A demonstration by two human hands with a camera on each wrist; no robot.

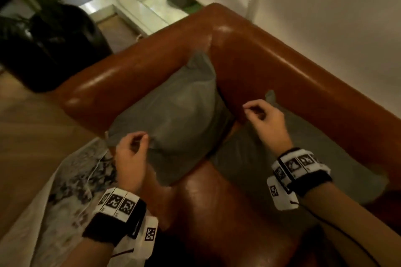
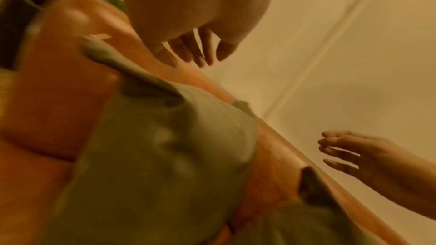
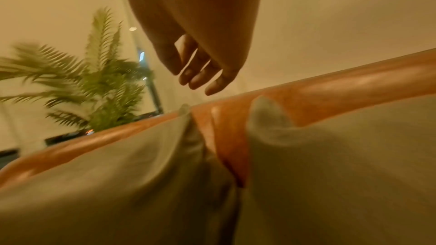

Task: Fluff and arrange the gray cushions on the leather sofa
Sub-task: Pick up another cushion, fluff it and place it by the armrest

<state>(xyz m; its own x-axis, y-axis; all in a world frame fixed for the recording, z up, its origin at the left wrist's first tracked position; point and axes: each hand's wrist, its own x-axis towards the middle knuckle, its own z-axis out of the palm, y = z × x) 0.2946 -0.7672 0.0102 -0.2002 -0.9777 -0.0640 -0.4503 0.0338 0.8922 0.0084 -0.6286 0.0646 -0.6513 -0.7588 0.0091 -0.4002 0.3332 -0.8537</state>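
Head: gray cushion [image 1: 173, 110] leans in leather sofa [image 1: 271, 67] corner, second cushion [image 1: 260, 158] flat along backrest; left hand [image 1: 130, 158], right hand [image 1: 267, 121] above them, grip slack, empty | Left wrist: fingers [image 2: 186, 51] loosely curled, clear of cushion | Right wrist: fingers [image 3: 200, 70] loose, plant [image 3: 94, 81] behind.

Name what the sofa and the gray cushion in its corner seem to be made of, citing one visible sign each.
Sofa: probably leather or a lookalike, smooth and glossy brown, with bright highlights along its rounded arms. Gray cushion: seemingly matte woven fabric, soft-filled, with dents, creases and no shine.
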